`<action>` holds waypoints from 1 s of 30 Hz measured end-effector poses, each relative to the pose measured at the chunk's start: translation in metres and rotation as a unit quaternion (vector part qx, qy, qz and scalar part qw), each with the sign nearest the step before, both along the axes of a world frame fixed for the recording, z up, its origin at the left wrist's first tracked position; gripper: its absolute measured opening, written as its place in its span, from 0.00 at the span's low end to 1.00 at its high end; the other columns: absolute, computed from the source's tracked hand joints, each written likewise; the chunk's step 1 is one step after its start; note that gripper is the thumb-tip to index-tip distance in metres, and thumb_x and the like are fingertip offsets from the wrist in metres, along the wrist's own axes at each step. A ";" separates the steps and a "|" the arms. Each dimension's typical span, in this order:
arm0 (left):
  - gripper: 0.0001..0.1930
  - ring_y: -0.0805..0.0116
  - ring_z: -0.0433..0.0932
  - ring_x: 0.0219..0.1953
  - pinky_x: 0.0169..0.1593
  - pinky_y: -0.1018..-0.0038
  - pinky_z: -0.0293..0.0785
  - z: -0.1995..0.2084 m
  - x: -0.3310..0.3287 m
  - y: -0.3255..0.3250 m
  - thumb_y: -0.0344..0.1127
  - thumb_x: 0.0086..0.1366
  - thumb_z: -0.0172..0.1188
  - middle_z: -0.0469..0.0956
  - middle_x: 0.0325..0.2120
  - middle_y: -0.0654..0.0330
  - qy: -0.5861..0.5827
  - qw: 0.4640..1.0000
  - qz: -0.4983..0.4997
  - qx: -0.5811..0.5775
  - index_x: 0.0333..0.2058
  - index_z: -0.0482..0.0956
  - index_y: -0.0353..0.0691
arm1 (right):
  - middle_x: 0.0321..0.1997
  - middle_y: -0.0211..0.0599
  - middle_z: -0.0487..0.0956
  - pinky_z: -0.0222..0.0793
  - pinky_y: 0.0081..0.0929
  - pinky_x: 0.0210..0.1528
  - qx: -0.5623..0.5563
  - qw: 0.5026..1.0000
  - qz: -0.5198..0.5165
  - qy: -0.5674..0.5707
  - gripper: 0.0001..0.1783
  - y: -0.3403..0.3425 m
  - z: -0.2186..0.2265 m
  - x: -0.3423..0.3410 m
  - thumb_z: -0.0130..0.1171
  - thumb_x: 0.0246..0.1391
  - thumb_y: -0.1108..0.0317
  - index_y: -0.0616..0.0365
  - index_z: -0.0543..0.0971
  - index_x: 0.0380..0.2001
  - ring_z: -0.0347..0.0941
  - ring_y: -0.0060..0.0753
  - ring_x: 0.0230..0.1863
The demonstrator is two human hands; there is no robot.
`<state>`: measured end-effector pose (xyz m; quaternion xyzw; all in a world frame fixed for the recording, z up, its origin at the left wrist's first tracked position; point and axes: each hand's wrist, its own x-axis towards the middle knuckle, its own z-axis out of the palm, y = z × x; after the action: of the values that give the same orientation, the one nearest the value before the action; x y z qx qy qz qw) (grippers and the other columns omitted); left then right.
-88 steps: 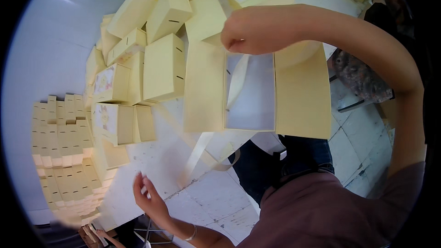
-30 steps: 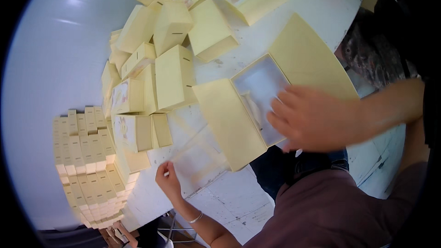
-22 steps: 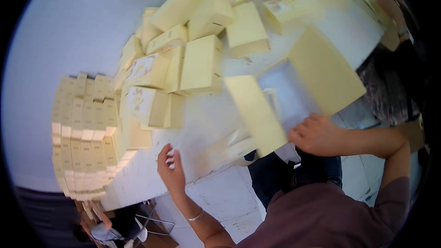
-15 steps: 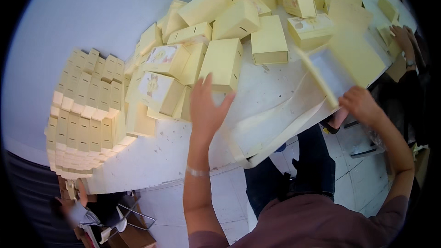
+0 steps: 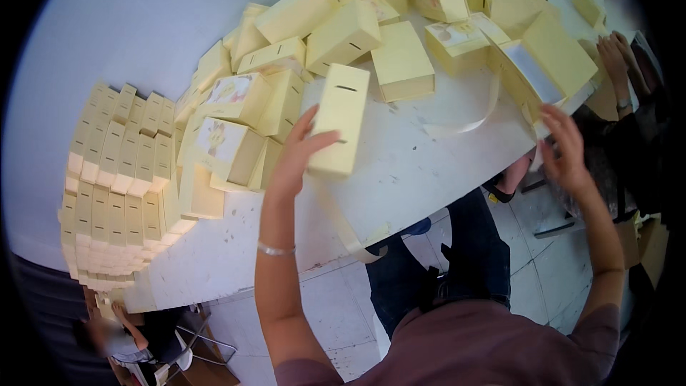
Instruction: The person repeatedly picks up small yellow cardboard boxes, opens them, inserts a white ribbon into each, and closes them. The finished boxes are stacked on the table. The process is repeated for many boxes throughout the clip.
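Observation:
My left hand [image 5: 289,161] grips a pale yellow gift box [image 5: 341,118] at its left side, thumb across the slotted face. The box is tipped up on the table, slots toward me. A cream ribbon [image 5: 339,221] trails below it to the table's front edge. My right hand [image 5: 566,150] is open, fingers spread, just below an opened gift box [image 5: 579,64] with a whitish interior. From that box another ribbon [image 5: 475,125] curls onto the table. Whether my right fingertips touch the opened box's near corner, I cannot tell.
Closed yellow boxes [image 5: 404,57] are heaped along the back of the white table [image 5: 236,250]. Tall stacks of boxes [image 5: 118,150] stand at the left. A co-worker's hands [image 5: 618,64] are at the far right; another person [image 5: 128,336] sits at lower left.
My left hand has taken hold of a closed box and tipped it up. My right hand has let go of the opened box, which now sits farther back on the table.

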<state>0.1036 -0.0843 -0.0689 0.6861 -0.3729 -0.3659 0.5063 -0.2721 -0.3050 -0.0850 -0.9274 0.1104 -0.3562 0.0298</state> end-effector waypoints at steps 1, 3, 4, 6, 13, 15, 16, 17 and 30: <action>0.34 0.54 0.64 0.53 0.53 0.61 0.62 0.000 -0.006 0.020 0.45 0.53 0.55 0.60 0.54 0.45 0.195 0.980 -0.001 -0.049 0.57 0.56 0.38 | 0.52 0.52 0.66 0.63 0.41 0.52 0.044 0.998 0.045 0.005 0.29 0.018 -0.001 0.016 0.57 0.40 0.73 0.60 0.66 0.50 0.65 0.52 0.53; 0.32 0.58 0.66 0.51 0.52 0.64 0.64 -0.008 -0.023 0.040 0.41 0.56 0.54 0.62 0.53 0.48 0.363 0.928 0.011 -0.083 0.57 0.55 0.36 | 0.58 0.54 0.58 0.53 0.40 0.58 0.178 0.975 0.136 -0.002 0.35 0.047 -0.003 0.049 0.60 0.43 0.64 0.59 0.61 0.55 0.56 0.52 0.59; 0.31 0.58 0.66 0.52 0.52 0.64 0.64 -0.015 -0.036 0.045 0.40 0.57 0.54 0.62 0.53 0.48 0.337 0.939 0.032 -0.066 0.57 0.55 0.36 | 0.61 0.54 0.54 0.49 0.39 0.60 0.241 0.953 0.182 -0.003 0.38 0.063 0.001 0.071 0.61 0.43 0.61 0.58 0.59 0.57 0.52 0.52 0.62; 0.30 0.58 0.65 0.52 0.52 0.64 0.64 -0.030 -0.069 0.052 0.38 0.58 0.54 0.62 0.53 0.49 0.282 0.956 0.073 -0.030 0.57 0.55 0.37 | 0.63 0.55 0.48 0.41 0.39 0.63 0.352 0.900 0.255 0.017 0.43 0.085 -0.002 0.106 0.62 0.43 0.56 0.58 0.54 0.59 0.44 0.51 0.65; 0.35 0.49 0.60 0.55 0.55 0.56 0.55 -0.032 -0.139 0.071 0.44 0.54 0.59 0.60 0.53 0.42 -0.288 0.950 0.114 -0.037 0.57 0.55 0.37 | 0.57 0.55 0.59 0.57 0.39 0.55 0.174 0.968 0.084 0.160 0.30 0.108 -0.008 0.127 0.56 0.45 0.59 0.56 0.64 0.53 0.56 0.53 0.58; 0.39 0.43 0.59 0.55 0.55 0.53 0.53 -0.018 -0.173 0.062 0.48 0.51 0.61 0.59 0.53 0.38 -0.442 0.894 0.074 0.007 0.57 0.55 0.35 | 0.56 0.53 0.60 0.63 0.39 0.50 0.184 0.951 0.088 0.233 0.29 0.106 0.016 0.128 0.55 0.44 0.62 0.55 0.65 0.52 0.60 0.51 0.55; 0.40 0.41 0.58 0.55 0.56 0.53 0.53 -0.018 -0.182 0.058 0.49 0.49 0.63 0.59 0.52 0.37 -0.469 0.878 0.088 0.036 0.56 0.56 0.34 | 0.55 0.52 0.62 0.68 0.39 0.44 0.155 0.944 0.105 0.272 0.28 0.093 0.029 0.132 0.55 0.41 0.68 0.54 0.66 0.51 0.62 0.49 0.53; 0.41 0.40 0.57 0.56 0.56 0.53 0.52 -0.018 -0.190 0.053 0.49 0.48 0.64 0.59 0.52 0.36 -0.495 0.861 0.101 0.066 0.55 0.57 0.33 | 0.53 0.51 0.63 0.67 0.38 0.44 0.066 0.952 0.183 0.236 0.29 0.073 0.030 0.136 0.53 0.41 0.74 0.53 0.64 0.52 0.63 0.48 0.52; 0.31 0.48 0.70 0.33 0.35 0.63 0.69 0.011 -0.160 0.017 0.45 0.43 0.66 0.69 0.33 0.44 -0.455 0.884 0.001 0.109 0.41 0.66 0.30 | 0.43 0.55 0.71 0.69 0.35 0.35 -0.188 0.823 0.270 0.463 0.28 0.032 0.050 0.180 0.50 0.46 0.70 0.61 0.61 0.53 0.74 0.45 0.33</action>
<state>-0.0566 -0.0675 -0.0582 0.8285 -0.5194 -0.0516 0.2030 -0.0918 -0.2727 -0.0345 -0.9637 -0.2127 0.1231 -0.1045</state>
